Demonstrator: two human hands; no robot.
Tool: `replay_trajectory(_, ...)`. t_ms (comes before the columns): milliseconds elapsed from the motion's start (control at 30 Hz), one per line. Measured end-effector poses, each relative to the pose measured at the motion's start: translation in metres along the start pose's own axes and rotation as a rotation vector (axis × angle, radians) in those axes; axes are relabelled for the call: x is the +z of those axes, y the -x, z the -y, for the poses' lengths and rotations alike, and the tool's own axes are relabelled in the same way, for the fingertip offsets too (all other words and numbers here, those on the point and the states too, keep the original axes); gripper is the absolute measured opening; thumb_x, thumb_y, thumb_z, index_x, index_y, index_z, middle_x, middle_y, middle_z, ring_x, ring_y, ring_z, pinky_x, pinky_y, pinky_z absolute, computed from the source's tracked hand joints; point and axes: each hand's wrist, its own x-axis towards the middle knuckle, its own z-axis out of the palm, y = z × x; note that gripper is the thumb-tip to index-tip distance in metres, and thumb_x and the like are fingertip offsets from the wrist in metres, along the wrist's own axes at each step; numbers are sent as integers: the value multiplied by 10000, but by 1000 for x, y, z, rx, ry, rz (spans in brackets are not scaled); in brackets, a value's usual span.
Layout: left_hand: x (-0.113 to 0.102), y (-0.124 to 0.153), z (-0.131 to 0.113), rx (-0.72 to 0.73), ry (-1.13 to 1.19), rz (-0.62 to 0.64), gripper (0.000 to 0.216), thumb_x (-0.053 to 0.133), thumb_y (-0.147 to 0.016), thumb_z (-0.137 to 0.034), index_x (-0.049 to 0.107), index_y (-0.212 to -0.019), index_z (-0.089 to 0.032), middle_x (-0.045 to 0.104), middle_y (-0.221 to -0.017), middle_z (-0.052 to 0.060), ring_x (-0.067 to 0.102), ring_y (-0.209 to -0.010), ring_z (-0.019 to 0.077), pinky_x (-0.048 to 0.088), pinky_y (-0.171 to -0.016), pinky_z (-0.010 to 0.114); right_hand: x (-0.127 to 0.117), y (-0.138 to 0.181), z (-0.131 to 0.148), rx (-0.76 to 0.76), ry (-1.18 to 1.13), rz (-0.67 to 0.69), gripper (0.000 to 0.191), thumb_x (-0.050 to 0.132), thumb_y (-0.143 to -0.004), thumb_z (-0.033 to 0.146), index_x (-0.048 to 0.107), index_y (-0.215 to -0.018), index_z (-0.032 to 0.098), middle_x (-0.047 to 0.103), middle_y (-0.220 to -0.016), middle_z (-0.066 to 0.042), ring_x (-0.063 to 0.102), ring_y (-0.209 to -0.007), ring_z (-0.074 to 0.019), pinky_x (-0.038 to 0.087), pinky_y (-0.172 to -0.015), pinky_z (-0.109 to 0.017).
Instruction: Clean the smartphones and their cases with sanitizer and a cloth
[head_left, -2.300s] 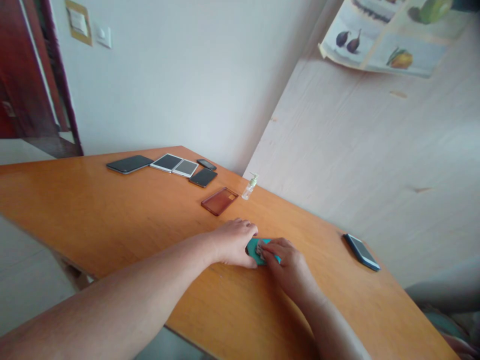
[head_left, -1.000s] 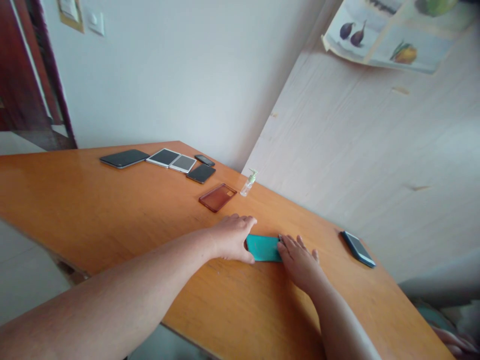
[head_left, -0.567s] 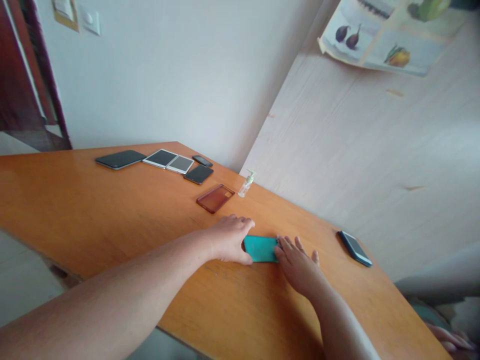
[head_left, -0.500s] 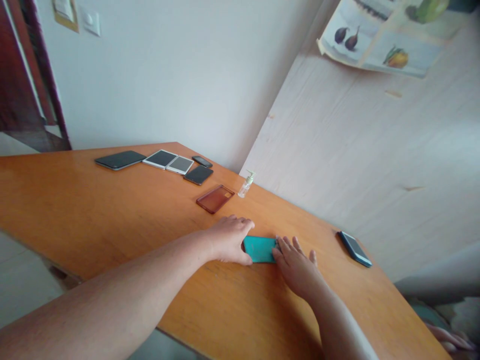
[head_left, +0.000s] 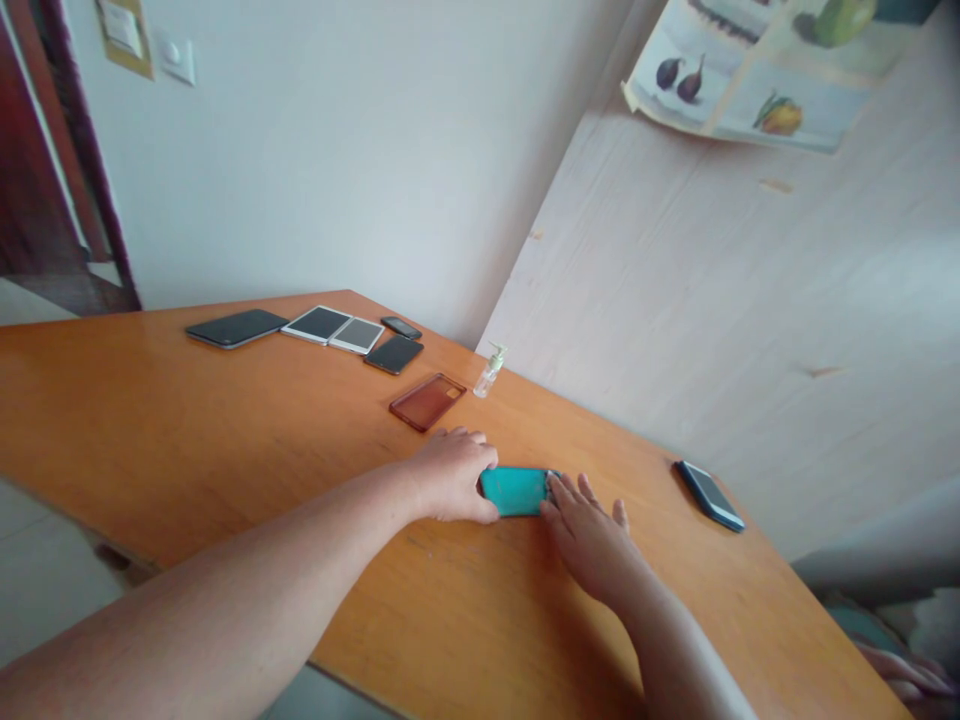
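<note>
A teal phone [head_left: 516, 490] lies flat on the orange wooden table [head_left: 225, 430]. My left hand [head_left: 450, 475] grips its left end, with the fingers curled over the far edge and the thumb at the near edge. My right hand [head_left: 589, 530] lies flat on the table at the phone's right end. Its fingers are stretched out and the fingertips touch the phone. Nothing shows in the right hand.
A brown translucent phone case [head_left: 427, 401] and a small pump bottle [head_left: 489, 372] sit beyond the hands. Farther left lie a dark tablet [head_left: 236, 327], two white-framed devices [head_left: 322, 323] and two dark phones [head_left: 394, 354]. A blue phone [head_left: 709, 495] lies near the right edge.
My right hand, earlier on top of the teal phone with a greyish cloth, has slid off to the phone's right end and flattened. My left hand has kept its hold.
</note>
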Motion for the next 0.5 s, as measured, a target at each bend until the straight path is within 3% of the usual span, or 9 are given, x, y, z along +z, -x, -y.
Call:
replay_trajectory(167,0,-1,6,-17,-8,1,443,721,-631,-527,674,-957,-231,652,-978,75,597,-983,293,451,-852,392,-3,15,31,-312,-121,86,539,255,-1011,441,256,-1527,284,255,-1582,-51,126,-1475,-276,97,-1144,-626)
replay_trajectory(233,-1,-1,8,-15,-4,15,443,716,-640,-529,676,-963,-228,651,-982,78,595,-989,295,450,-859,395,-4,16,32,-336,-128,96,534,247,-1012,450,260,-1525,298,257,-1582,-49,117,-1476,-274,93,-1146,-622)
replay_trajectory(433,-7,0,6,-22,16,59,472,719,-635,-550,667,-979,-232,639,-996,75,587,-993,298,452,-846,397,-1,-2,-8,19,-8,17,538,271,-1003,414,353,-1489,198,341,-1542,-116,180,-1457,-341,116,-1082,-716)
replay_trajectory(500,-8,0,5,-26,11,71,457,717,-638,-532,669,-982,-235,639,-1005,75,587,-1004,300,450,-855,400,-1,-3,-8,44,7,20,555,277,-999,404,357,-1485,149,344,-1536,-143,190,-1453,-348,123,-1087,-708)
